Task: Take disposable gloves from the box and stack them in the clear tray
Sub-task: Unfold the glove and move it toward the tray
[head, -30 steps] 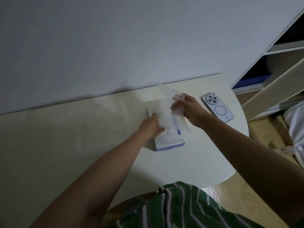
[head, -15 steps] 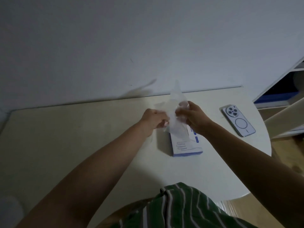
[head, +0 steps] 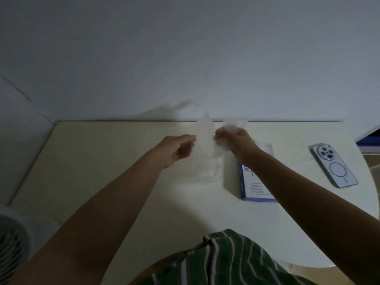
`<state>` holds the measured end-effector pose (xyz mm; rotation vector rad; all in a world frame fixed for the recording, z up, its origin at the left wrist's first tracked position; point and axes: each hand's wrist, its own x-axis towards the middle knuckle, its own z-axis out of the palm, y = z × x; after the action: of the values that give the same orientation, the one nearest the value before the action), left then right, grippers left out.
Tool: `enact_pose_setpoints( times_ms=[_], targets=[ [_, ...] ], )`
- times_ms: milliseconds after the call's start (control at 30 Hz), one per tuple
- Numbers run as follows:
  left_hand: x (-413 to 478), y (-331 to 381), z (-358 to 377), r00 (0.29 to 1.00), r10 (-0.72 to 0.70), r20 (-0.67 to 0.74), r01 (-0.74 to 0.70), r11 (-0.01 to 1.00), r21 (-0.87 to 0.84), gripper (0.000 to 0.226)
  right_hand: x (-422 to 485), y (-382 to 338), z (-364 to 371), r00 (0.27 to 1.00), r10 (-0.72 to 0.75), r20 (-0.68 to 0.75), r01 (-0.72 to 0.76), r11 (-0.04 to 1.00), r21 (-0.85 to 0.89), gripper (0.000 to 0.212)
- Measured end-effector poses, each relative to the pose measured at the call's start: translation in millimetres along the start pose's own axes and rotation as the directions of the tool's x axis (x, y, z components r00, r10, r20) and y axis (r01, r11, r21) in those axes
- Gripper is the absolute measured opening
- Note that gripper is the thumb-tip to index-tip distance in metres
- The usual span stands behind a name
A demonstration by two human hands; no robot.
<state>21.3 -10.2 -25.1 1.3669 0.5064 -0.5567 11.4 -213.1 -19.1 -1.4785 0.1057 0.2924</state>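
Note:
A thin clear disposable glove hangs between my two hands above the table. My left hand pinches its left edge with curled fingers. My right hand grips the right side, and crumpled film sticks up above its fingers. The white and blue glove box lies flat under my right forearm. Just below the glove, a faint rounded corner of the clear tray shows to the left of the box; the rest of the tray is hard to make out.
A phone lies face down to the right of the box, near the round table's edge. A white wall rises behind the table. A fan sits at the lower left, and a shelf edge at the far right.
Both hands have come off the box with the glove, moving left and up so it now hangs over the tray's corner. The view has shifted, so the box and phone sit further right.

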Motion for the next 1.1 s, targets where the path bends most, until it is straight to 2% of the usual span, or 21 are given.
enact_pose_setpoints(
  times_ms=[100, 200, 267, 333, 367, 400, 467, 533, 567, 667, 733, 800, 867, 933, 1033, 1100],
  targets=[
    [-2.0, -4.7, -8.1, 0.996, 0.049, -0.074, -0.055, 0.996, -0.077, 0.012, 6.3, -2.3, 22.5, 0.997, 0.067, 0.026, -0.07, 0.985, 0.159, 0.008],
    [0.2, -4.1, -14.7, 0.944, 0.206, -0.256, -0.244, 0.961, -0.129, 0.017, 8.6, -1.2, 35.5, 0.981, 0.123, 0.15, -0.135, 0.988, 0.072, 0.008],
    [0.6, -5.6, -22.0, 0.893, 0.322, -0.314, -0.336, 0.942, 0.009, 0.008, 9.1, 0.5, 37.4, 0.953, 0.166, 0.252, -0.176, 0.984, 0.018, 0.033],
    [2.5, -10.4, -31.5, 0.848, 0.435, -0.302, -0.385, 0.898, 0.212, 0.009, 9.7, -0.6, 36.2, 0.927, 0.204, 0.314, -0.198, 0.979, -0.052, 0.059],
    [4.3, -12.1, -35.7, 0.83, 0.481, -0.283, -0.398, 0.866, 0.304, 0.011, 10.0, -1.6, 35.7, 0.915, 0.217, 0.34, -0.192, 0.976, -0.107, 0.064],
    [5.3, -12.6, -38.5, 0.808, 0.523, -0.271, -0.407, 0.828, 0.385, 0.013, 10.0, -2.5, 35.9, 0.903, 0.227, 0.366, -0.176, 0.97, -0.167, 0.064],
    [9.4, -12.7, -42.8, 0.75, 0.605, -0.268, -0.4, 0.737, 0.545, 0.02, 8.5, -4.0, 39.7, 0.896, 0.23, 0.38, -0.133, 0.955, -0.264, 0.048],
    [13.6, -12.4, -46.0, 0.713, 0.655, -0.25, -0.38, 0.661, 0.647, 0.024, 10.4, -1.4, 42.9, 0.933, 0.164, 0.32, -0.093, 0.969, -0.228, 0.025],
    [15.7, -11.9, -47.2, 0.714, 0.655, -0.248, -0.373, 0.655, 0.657, 0.025, 11.3, -0.7, 44.0, 0.951, 0.134, 0.279, -0.091, 0.983, -0.163, 0.02],
    [19.7, -10.3, -47.1, 0.771, 0.575, -0.272, -0.394, 0.768, 0.505, 0.025, 11.5, -2.6, 42.4, 0.959, 0.145, 0.242, -0.163, 0.985, 0.053, 0.014],
    [21.7, -11.3, -46.4, 0.792, 0.525, -0.311, -0.396, 0.83, 0.393, 0.021, 10.8, -4.5, 39.6, 0.951, 0.197, 0.24, -0.208, 0.978, 0.023, 0.015],
    [22.3, -13.7, -47.3, 0.788, 0.529, -0.316, -0.369, 0.816, 0.444, 0.017, 11.9, -3.0, 34.7, 0.962, 0.23, 0.149, -0.217, 0.971, -0.1, 0.018],
    [21.3, -17.5, -48.4, 0.772, 0.575, -0.27, -0.322, 0.721, 0.614, 0.018, 13.5, -4.2, 27.2, 0.973, 0.231, -0.021, -0.229, 0.948, -0.22, 0.013],
    [19.9, -23.1, -51.0, 0.746, 0.632, -0.211, -0.246, 0.555, 0.795, 0.019, 15.8, -8.8, 17.7, 0.966, 0.155, -0.208, -0.216, 0.924, -0.315, 0.013],
    [20.3, -30.1, -51.6, 0.74, 0.656, -0.149, -0.173, 0.4, 0.9, 0.015, 20.1, -20.9, 6.7, 0.912, -0.103, -0.397, -0.082, 0.903, -0.422, 0.017],
    [21.6, -33.1, -50.1, 0.762, 0.638, -0.108, -0.124, 0.308, 0.943, 0.015, 22.5, -30.2, 9.2, 0.874, -0.275, -0.401, 0.042, 0.864, -0.502, 0.019]
  ],
)
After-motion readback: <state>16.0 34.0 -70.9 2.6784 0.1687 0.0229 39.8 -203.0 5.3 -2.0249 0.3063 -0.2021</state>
